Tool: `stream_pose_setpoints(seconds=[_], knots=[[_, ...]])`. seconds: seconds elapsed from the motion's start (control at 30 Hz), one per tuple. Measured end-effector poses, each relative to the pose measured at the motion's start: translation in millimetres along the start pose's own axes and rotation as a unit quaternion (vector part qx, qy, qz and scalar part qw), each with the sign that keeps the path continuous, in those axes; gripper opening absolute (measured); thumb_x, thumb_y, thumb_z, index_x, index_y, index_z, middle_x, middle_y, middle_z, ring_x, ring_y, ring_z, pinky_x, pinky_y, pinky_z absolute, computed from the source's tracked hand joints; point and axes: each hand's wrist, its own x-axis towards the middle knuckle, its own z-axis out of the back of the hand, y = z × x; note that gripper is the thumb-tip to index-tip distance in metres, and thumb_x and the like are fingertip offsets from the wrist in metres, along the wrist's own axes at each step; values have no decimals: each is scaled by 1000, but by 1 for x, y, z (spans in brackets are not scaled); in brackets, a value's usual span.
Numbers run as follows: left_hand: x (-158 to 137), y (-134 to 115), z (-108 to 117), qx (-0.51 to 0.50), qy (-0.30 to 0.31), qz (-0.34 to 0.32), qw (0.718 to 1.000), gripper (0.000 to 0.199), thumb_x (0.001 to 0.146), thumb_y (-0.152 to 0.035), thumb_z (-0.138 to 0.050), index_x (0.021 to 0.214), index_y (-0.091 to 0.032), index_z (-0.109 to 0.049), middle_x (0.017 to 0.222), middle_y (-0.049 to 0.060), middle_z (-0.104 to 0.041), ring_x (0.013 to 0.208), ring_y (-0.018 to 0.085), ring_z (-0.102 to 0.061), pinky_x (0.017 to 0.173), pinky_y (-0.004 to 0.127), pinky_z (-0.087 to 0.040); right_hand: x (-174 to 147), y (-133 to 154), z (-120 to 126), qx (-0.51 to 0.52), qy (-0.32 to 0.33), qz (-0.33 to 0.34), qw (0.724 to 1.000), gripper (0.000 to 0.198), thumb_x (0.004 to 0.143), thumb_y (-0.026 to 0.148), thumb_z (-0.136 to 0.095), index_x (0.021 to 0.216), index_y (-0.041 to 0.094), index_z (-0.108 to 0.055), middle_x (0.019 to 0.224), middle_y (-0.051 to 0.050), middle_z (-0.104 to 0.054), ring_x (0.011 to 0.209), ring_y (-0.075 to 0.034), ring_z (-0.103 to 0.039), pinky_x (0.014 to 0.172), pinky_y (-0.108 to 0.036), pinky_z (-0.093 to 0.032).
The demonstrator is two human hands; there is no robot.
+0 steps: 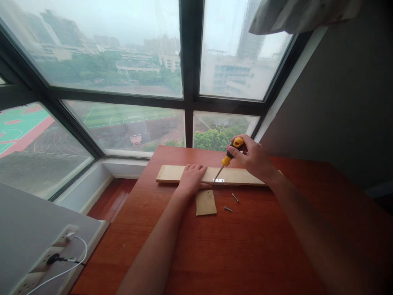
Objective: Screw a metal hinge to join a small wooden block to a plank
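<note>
My right hand is wrapped around a yellow and black screwdriver, held at a slant. Its shaft points down to the left, and the tip meets the left end of a small metal plate on the near edge of a long pale wooden board. Left of that plate, my left hand grips the board across its width, fingers over the top and thumb along the near edge. In front of the board lie a small square wooden piece and two loose screws. My right forearm covers part of the board's right end.
The reddish-brown wooden table carries everything. Large dark-framed windows rise behind it. At lower left, wall sockets hold a black plug and a white cable. Grey cloth hangs at the top right.
</note>
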Motion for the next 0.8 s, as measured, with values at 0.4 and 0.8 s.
stream_pose_setpoints(seconds=[0.4,0.8], knots=[[0,0,0,2,-2,-3,1000,68,71,-65,-67,123,-23,-53,120,10,-62,114,29,-53,99,39,-35,3,10,-10,-199,-9,4,980,42,85,55,-54,110,21,-56,85,-7,-67,72,-26,-63,63,-36,-47],[0,0,1,9,4,-5,1000,72,68,-62,-72,125,-24,-52,122,9,-61,115,29,-53,100,39,-34,6,27,-14,-250,-5,15,968,41,87,50,-53,116,22,-60,93,-8,-69,76,-28,-65,65,-38,-48]])
